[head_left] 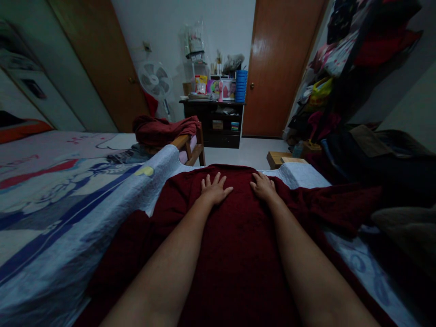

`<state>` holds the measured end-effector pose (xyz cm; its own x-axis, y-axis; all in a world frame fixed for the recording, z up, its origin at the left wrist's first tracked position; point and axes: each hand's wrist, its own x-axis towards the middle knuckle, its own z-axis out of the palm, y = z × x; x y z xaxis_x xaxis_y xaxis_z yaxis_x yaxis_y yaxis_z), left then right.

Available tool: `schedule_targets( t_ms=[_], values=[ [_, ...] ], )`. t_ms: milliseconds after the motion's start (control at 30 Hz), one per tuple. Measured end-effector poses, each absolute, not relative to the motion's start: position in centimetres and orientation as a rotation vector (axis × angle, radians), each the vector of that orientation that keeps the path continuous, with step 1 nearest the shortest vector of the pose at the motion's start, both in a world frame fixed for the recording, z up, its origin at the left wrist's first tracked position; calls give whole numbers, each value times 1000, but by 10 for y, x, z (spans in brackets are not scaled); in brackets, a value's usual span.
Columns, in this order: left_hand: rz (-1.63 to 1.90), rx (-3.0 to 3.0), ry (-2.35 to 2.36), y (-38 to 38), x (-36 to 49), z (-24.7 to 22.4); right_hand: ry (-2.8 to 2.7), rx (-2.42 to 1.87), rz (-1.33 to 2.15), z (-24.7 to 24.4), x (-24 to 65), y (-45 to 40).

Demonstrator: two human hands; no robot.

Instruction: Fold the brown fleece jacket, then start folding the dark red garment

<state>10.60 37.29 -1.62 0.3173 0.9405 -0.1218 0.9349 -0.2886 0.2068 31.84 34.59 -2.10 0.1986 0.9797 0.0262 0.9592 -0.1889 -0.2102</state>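
Containers first, on my feed: across the room a dark cabinet (211, 144) has one brown box (217, 124) and one small blue stack (235, 126) on its inner shelf. On top of it, one tall blue basket (241, 86), and I can't tell what's inside; beside that a framed picture (228, 90), then a yellow-and-red packet (200, 85). Above them, a clear bag (195, 38) with something pale in it, too dim to make out.

Now the count: two grips, one garment, two brown doors, one fan (155, 79), one wooden chair (200, 150) with a reddish cloth (166, 129) heaped on it.

And here's the garment (245, 259), right in front of me, laid out over the pale blue bedding (116, 227). It's deep dark red, mostly smooth down the middle, with folds toward the edges; one sleeve (340, 204) runs out to the right, creased, and its far edge lies just beyond my fingertips.

My left grip (215, 190) is palm down on the cloth, fingers fanned wide, grasping nothing. My right grip (264, 185) matches it, flat, fingers a little closer together, nothing pinched; bare garment shows between the two
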Motion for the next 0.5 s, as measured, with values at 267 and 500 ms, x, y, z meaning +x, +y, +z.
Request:
schedule_targets(
  t_ms=[267, 500],
  values=[
    [339, 2354, 2015, 384, 79, 1, -1921, -2097, 8, 7, 287, 339],
    [-14, 2152, 1917, 398, 44, 21, -2179, -2084, 292, -13, 270, 338]
  ],
)
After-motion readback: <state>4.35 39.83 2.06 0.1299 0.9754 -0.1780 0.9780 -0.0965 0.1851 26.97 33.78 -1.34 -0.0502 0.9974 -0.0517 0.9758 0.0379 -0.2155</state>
